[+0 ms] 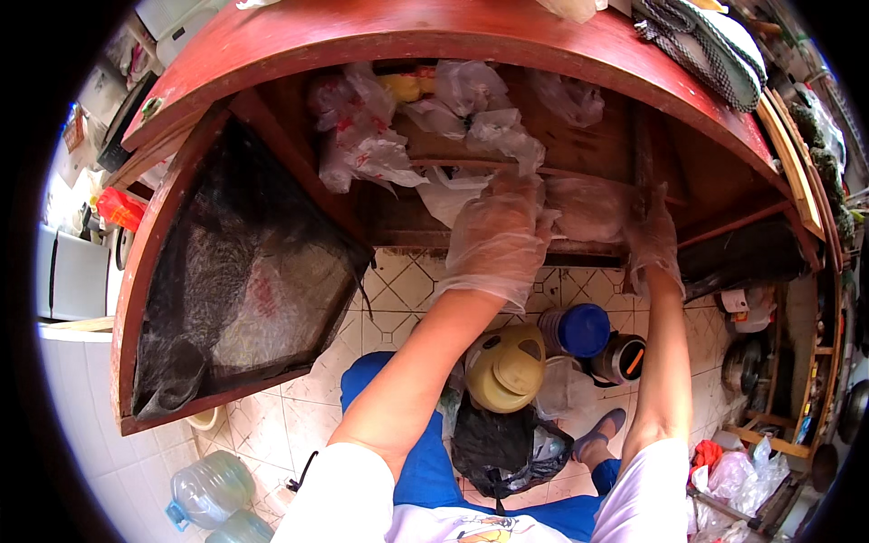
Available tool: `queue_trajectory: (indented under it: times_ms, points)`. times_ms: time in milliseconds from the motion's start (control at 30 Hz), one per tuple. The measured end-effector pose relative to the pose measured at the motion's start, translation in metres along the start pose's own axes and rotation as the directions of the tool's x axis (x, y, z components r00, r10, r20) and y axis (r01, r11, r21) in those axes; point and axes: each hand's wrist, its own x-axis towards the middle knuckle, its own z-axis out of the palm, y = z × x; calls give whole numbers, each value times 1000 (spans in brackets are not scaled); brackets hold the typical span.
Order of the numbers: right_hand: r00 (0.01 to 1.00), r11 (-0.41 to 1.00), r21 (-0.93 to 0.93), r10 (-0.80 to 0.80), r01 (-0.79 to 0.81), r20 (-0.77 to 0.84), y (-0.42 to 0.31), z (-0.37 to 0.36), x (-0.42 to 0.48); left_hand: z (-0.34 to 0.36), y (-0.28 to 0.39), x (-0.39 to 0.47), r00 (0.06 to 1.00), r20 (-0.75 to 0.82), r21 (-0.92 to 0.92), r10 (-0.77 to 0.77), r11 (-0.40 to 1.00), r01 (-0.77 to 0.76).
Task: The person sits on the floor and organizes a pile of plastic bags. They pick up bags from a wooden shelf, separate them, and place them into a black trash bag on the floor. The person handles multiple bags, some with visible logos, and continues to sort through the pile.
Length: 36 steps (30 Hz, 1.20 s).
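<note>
My left hand (499,234), in a clear plastic glove, reaches into a red wooden cabinet (421,44). Its fingers meet the lower end of a crumpled white plastic bag (506,132); the fingertips are partly hidden, so a grip on it cannot be made out. My right hand (655,237), gloved as well, is around the lower part of an upright wooden post (641,153) at the cabinet's front. Between the hands, a filled, pale plastic bag (589,207) lies on the low shelf. More crumpled bags (360,132) with red print hang at the upper left inside.
A black mesh door (251,271) swings out on the left. On the tiled floor below stand a yellowish kettle-like vessel (506,370), a blue-lidded container (584,330), a dark flask (619,358) and a black plastic bag (499,441). Large water bottles (210,482) lie lower left.
</note>
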Motion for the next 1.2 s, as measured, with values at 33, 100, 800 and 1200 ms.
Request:
queue_trajectory:
  times_ms: [33,100,800,1200]
  points:
    - [998,996,-79,-45,41,-51,-10,-12,-8,-5,6,1,999,33,7,-6,1000,6]
    - [935,934,-291,-276,207,-222,-31,-20,-22,-9,6,0,998,53,20,-16,1000,15]
    - [980,373,918,-92,-132,178,-125,-5,-96,-26,-40,15,927,-106,-676,-359,710,197]
    - [974,265,939,118,-220,195,-58,-49,-208,-27,41,5,598,575,-289,-558,546,787]
